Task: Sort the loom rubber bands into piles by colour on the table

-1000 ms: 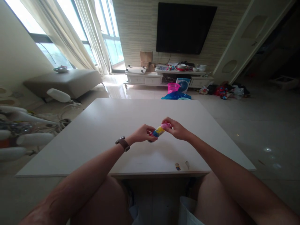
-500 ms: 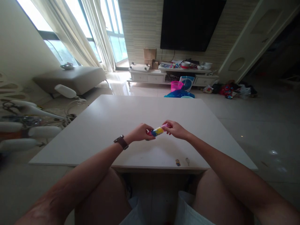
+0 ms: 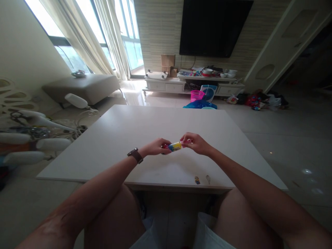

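Note:
A small tube with a yellow and blue printed wrap point(image 3: 175, 146) and pink at its ends is held slightly tilted above the table. My left hand point(image 3: 156, 147), with a dark watch on its wrist, is closed around the tube's left end. At the other end, my right hand point(image 3: 195, 143) pinches the pink part between thumb and fingers. Near the table's front edge lies a flat yellow-and-blue cartoon figure point(image 3: 197, 180). Beside it is a small pale oval piece with a narrow stem point(image 3: 208, 179), too small to name. Both pieces are apart from my hands.
The white table point(image 3: 155, 121) spreads in front of me, its near edge above my knees. Beyond it are a pink basket point(image 3: 197, 95), a blue plastic bag point(image 3: 199, 104) and a cluttered TV cabinet point(image 3: 166, 86). A lamp with white shades point(image 3: 54, 144) stands at the left.
My right hand's fingers have shifted on the pink end, which now shows past the thumb. The tube lies slightly more level. The whole view has moved a little.

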Tool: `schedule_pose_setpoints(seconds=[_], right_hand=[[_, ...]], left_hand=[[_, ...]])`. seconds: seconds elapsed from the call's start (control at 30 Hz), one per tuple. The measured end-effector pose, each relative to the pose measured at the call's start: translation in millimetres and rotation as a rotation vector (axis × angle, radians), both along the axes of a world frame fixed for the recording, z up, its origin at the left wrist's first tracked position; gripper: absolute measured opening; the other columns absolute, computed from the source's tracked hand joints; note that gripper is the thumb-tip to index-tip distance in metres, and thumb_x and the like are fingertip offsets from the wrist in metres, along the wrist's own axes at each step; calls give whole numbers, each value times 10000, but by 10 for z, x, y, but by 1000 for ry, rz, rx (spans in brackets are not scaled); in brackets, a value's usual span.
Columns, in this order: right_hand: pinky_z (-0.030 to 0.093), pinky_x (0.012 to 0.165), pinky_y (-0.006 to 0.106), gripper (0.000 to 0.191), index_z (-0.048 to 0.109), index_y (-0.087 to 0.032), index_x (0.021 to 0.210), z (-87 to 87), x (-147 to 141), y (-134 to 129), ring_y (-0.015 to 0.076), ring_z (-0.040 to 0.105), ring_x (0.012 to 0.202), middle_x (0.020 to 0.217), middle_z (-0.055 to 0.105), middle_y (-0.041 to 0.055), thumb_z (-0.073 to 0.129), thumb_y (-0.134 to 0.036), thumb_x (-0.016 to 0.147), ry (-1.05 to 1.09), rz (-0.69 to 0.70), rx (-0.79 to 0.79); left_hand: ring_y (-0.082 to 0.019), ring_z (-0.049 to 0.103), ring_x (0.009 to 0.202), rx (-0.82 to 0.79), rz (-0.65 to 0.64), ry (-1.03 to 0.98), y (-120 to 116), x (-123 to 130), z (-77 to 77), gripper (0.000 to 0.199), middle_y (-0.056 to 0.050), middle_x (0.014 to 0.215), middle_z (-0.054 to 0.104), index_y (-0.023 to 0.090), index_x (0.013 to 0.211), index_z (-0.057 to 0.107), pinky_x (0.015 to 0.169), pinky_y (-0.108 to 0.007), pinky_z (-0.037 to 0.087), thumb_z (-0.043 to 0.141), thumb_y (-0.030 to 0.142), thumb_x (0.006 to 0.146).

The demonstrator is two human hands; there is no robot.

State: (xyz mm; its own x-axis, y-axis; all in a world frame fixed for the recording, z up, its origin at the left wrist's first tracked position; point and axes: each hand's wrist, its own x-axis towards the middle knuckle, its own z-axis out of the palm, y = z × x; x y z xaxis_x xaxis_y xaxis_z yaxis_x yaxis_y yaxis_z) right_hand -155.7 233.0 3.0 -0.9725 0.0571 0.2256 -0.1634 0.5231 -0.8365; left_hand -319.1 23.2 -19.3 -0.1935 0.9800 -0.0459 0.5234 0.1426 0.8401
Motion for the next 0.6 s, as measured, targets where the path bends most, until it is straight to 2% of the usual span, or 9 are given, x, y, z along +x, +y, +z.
schedule_pose_setpoints(seconds=[0.1, 0.2, 0.3, 0.4, 0.5, 0.6], right_hand=[[545, 780, 334, 149, 679, -218, 922, 14, -13, 29, 194, 643, 912, 994, 681, 39, 706, -311, 809, 36, -21, 54], [540, 743, 324, 164, 698, -233, 972, 19, -34, 54, 205, 633, 939, 1023, 674, 47, 691, -297, 821, 64, 10, 94], [550, 766, 333, 240, 694, -240, 1016, -40, -74, 49, 218, 630, 997, 1061, 669, 52, 732, -307, 789, 91, -7, -32], [547, 871, 369, 351, 677, -250, 1064, -109, -116, 9, 217, 636, 1054, 1089, 677, 39, 789, -300, 735, 105, -32, -204], [527, 940, 401, 329, 697, -236, 1022, -108, -135, -36, 216, 652, 1049, 1094, 702, 46, 806, -314, 722, 110, -13, -288], [531, 940, 405, 290, 712, -222, 953, -65, -139, -33, 221, 664, 1036, 1092, 721, 62, 819, -339, 711, 119, -5, -338]], left_hand=[[-164, 610, 691, -8, 26, -134, 21, -33, -21, 369, -51, 775, 684, 133, 1028, 740, 623, -258, 461, 696, 426, 807], [-179, 640, 718, -50, 46, -373, 40, -91, -54, 413, -99, 876, 720, 127, 1065, 728, 653, -280, 487, 683, 453, 816], [-156, 602, 617, -81, 71, -627, 45, -157, -115, 424, -149, 877, 726, 92, 990, 722, 590, -278, 467, 640, 479, 837], [-127, 513, 514, -121, 120, -864, 50, -204, -178, 445, -147, 725, 678, 67, 850, 699, 490, -257, 399, 578, 495, 857], [-114, 433, 452, -178, 147, -1032, 68, -216, -206, 477, -105, 610, 603, 60, 889, 688, 412, -232, 318, 523, 507, 868], [-89, 339, 402, -185, 139, -1114, 88, -207, -199, 491, -62, 556, 545, 69, 933, 670, 366, -206, 245, 487, 521, 880]])
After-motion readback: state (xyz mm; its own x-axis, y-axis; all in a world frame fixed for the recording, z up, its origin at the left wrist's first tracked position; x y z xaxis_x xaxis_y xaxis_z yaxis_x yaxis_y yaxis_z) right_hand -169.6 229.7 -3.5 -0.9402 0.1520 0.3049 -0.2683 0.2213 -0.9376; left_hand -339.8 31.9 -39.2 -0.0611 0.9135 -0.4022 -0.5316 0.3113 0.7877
